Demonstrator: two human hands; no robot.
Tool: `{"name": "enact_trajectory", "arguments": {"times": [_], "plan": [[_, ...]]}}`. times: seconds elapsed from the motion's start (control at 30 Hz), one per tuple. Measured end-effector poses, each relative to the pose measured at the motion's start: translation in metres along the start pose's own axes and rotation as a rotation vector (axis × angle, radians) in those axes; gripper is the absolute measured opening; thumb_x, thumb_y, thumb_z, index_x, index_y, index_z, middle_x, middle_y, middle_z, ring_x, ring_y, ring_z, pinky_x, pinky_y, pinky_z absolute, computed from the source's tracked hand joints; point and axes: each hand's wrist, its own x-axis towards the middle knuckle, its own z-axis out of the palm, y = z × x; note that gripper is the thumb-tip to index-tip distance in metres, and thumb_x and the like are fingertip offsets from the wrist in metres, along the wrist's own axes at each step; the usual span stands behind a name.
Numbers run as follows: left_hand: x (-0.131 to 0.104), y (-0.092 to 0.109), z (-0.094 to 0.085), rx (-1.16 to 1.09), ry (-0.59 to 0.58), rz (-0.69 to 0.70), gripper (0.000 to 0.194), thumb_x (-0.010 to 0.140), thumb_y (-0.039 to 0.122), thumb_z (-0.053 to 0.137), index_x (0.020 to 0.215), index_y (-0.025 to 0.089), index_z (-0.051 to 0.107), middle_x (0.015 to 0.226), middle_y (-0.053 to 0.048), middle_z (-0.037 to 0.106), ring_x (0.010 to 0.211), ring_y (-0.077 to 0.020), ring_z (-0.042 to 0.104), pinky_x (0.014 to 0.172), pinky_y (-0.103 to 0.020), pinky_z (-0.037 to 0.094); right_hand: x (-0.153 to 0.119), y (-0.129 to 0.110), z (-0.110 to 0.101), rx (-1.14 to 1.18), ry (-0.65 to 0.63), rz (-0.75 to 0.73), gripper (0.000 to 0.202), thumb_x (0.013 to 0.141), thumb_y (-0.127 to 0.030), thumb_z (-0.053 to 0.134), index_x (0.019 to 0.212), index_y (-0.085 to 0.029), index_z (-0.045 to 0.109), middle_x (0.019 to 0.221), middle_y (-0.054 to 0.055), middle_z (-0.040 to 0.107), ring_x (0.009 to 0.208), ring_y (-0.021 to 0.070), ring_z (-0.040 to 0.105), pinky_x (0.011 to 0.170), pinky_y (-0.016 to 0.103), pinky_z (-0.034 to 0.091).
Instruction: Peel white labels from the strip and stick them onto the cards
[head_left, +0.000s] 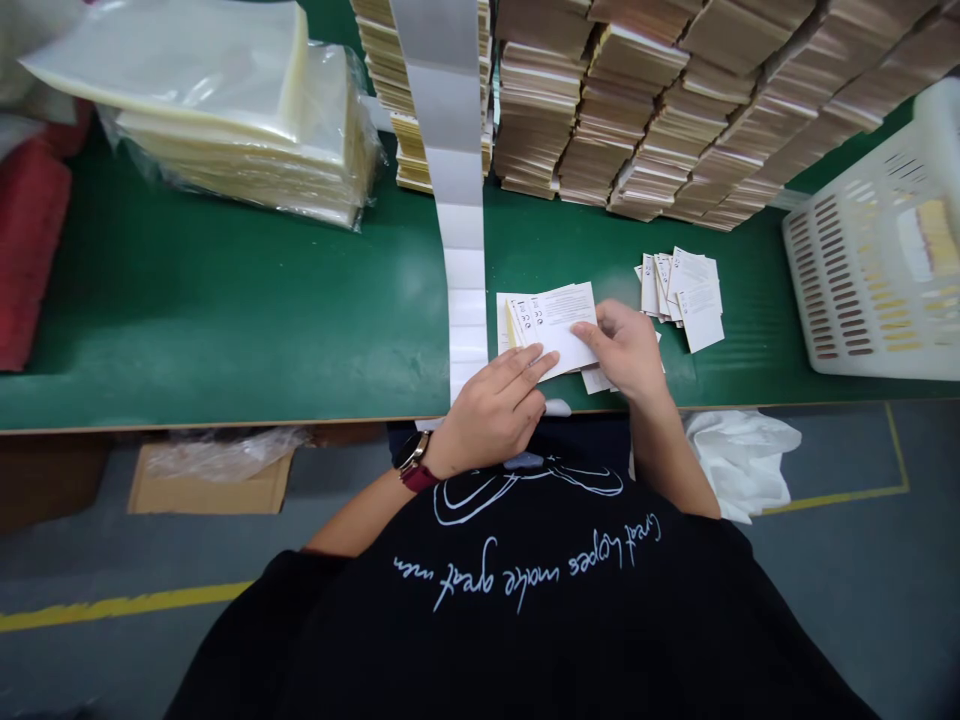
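Several printed white cards [562, 310] are fanned out over the green table, close to its front edge. My right hand [628, 345] grips their right end, thumb on top and fingers underneath. My left hand [499, 405] reaches over their lower left side, with two fingers stretched out on the top card; its thumb is hidden. Under my right hand, more cards [596, 380] peek out. A loose pile of similar cards [694, 290] lies a little farther right.
Tall stacks of cards or folded paper [630, 110] line the back of the green table [262, 300]. A white folded strip [457, 200] runs down to the front edge. Clear plastic sleeves [210, 90] lie at left, a white basket [840, 290] at right.
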Motion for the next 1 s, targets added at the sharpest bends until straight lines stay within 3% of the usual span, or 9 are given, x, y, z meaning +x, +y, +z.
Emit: {"name": "enact_trajectory", "arguments": {"times": [0.2, 0.33, 0.43, 0.53, 0.67, 0.77, 0.83, 0.93, 1.0], "plan": [[0.000, -0.001, 0.001, -0.003, 0.031, -0.002, 0.006, 0.085, 0.013, 0.055, 0.080, 0.014, 0.058, 0.132, -0.014, 0.060, 0.128, -0.0284, 0.054, 0.105, -0.049, 0.051, -0.009, 0.003, -0.012, -0.176, 0.177, -0.117, 0.020, 0.085, -0.036, 0.057, 0.071, -0.022, 0.059, 0.066, -0.001, 0.058, 0.064, 0.0147, 0.052, 0.062, 0.031, 0.039], [-0.009, -0.004, 0.004, -0.099, 0.217, -0.038, 0.009, 0.086, 0.019, 0.054, 0.077, 0.018, 0.055, 0.109, -0.009, 0.068, 0.114, -0.0243, 0.060, 0.092, -0.046, 0.056, -0.024, 0.017, -0.043, -0.363, 0.273, -0.100, 0.022, 0.084, -0.040, 0.061, 0.070, -0.024, 0.059, 0.062, 0.001, 0.055, 0.066, 0.0193, 0.052, 0.067, 0.037, 0.040], [-0.013, -0.006, 0.005, -0.122, 0.336, -0.053, 0.013, 0.087, 0.024, 0.053, 0.075, 0.020, 0.052, 0.092, -0.005, 0.068, 0.101, -0.0215, 0.063, 0.084, -0.042, 0.056, -0.042, 0.017, -0.058, -0.570, 0.314, -0.139, 0.021, 0.081, -0.038, 0.067, 0.096, -0.024, 0.065, 0.088, 0.009, 0.067, 0.093, 0.0305, 0.058, 0.087, 0.053, 0.039], [-0.010, -0.004, 0.005, -0.126, 0.348, -0.080, 0.013, 0.087, 0.022, 0.051, 0.074, 0.021, 0.050, 0.087, -0.003, 0.066, 0.097, -0.0201, 0.063, 0.080, -0.040, 0.054, -0.064, 0.004, -0.050, -0.369, 0.129, -0.240, 0.033, 0.082, -0.036, 0.068, 0.113, -0.025, 0.061, 0.112, 0.010, 0.067, 0.108, 0.0295, 0.059, 0.095, 0.052, 0.041], [-0.001, 0.001, 0.004, -0.182, 0.342, -0.223, 0.016, 0.088, 0.018, 0.048, 0.072, 0.020, 0.050, 0.081, -0.003, 0.065, 0.089, -0.0179, 0.062, 0.077, -0.037, 0.053, -0.079, -0.014, -0.019, -0.013, -0.200, -0.364, 0.024, 0.085, -0.026, 0.066, 0.109, -0.027, 0.060, 0.100, 0.004, 0.069, 0.097, 0.0205, 0.062, 0.087, 0.041, 0.050], [0.001, 0.005, -0.004, -0.166, 0.336, -0.340, 0.011, 0.090, 0.020, 0.049, 0.081, 0.019, 0.055, 0.089, -0.004, 0.067, 0.088, -0.0172, 0.062, 0.079, -0.037, 0.052, -0.078, -0.015, -0.004, 0.100, -0.168, -0.405, 0.013, 0.088, -0.021, 0.061, 0.100, -0.025, 0.063, 0.091, 0.002, 0.068, 0.088, 0.0172, 0.062, 0.081, 0.037, 0.050], [0.001, 0.007, -0.015, -0.126, 0.337, -0.362, 0.017, 0.089, 0.024, 0.050, 0.103, 0.017, 0.058, 0.108, -0.009, 0.066, 0.102, -0.0210, 0.061, 0.088, -0.042, 0.051, -0.076, -0.014, 0.000, 0.163, -0.145, -0.379, 0.010, 0.088, -0.021, 0.060, 0.097, -0.025, 0.065, 0.089, 0.002, 0.067, 0.086, 0.0159, 0.062, 0.079, 0.035, 0.051], [0.001, 0.011, -0.035, -0.088, 0.250, -0.240, 0.050, 0.087, 0.036, 0.056, 0.131, 0.015, 0.046, 0.135, -0.016, 0.054, 0.125, -0.0294, 0.051, 0.103, -0.051, 0.044, -0.073, -0.014, 0.001, 0.230, -0.099, -0.286, 0.012, 0.086, -0.023, 0.064, 0.097, -0.024, 0.066, 0.089, 0.001, 0.067, 0.082, 0.0148, 0.062, 0.078, 0.034, 0.051], [0.003, 0.012, -0.043, -0.074, 0.143, -0.166, 0.052, 0.085, 0.039, 0.060, 0.130, 0.017, 0.047, 0.134, -0.016, 0.055, 0.125, -0.0299, 0.050, 0.104, -0.051, 0.042, -0.071, -0.017, 0.003, 0.280, -0.078, -0.220, 0.014, 0.084, -0.024, 0.066, 0.098, -0.024, 0.066, 0.088, 0.000, 0.067, 0.080, 0.0143, 0.062, 0.076, 0.032, 0.051]]}}
